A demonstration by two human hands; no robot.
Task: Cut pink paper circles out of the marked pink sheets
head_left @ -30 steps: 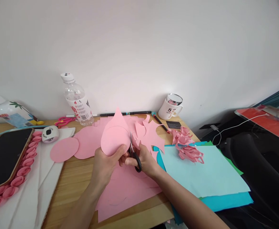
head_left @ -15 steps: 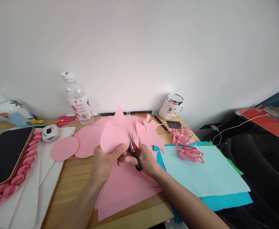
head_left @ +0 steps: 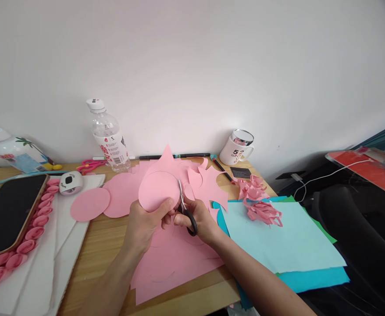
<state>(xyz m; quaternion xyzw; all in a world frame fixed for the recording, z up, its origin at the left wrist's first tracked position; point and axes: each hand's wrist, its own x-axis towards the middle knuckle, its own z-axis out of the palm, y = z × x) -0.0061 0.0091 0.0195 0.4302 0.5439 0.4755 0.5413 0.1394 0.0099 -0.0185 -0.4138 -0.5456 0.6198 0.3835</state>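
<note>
My left hand (head_left: 148, 221) pinches a piece of pink paper (head_left: 158, 191) between thumb and fingers; part of its edge is cut round, and a pointed flap rises behind. In my right hand (head_left: 201, 219) is a pair of black-handled scissors (head_left: 187, 215), its blades pointing up along the paper's right edge. A curled offcut hangs just right of the blades. Beneath both hands lie pink sheets (head_left: 159, 272) with faint drawn curves. Pink paper circles (head_left: 90, 205) rest to the left, and pink scraps (head_left: 212, 184) lie behind my right hand.
Along the wall stand a plastic bottle (head_left: 110, 142) and a white mug (head_left: 237, 148). On the left, a phone (head_left: 11, 215) lies over rolled pink paper flowers (head_left: 28, 246). Crumpled pink strips (head_left: 263, 213) sit on light blue sheets (head_left: 284, 245) at the right.
The scissors have shifted very slightly along the paper's right edge, and the offcut beside the blades has changed its angle. Both hands keep their hold; the whole view has moved a little.
</note>
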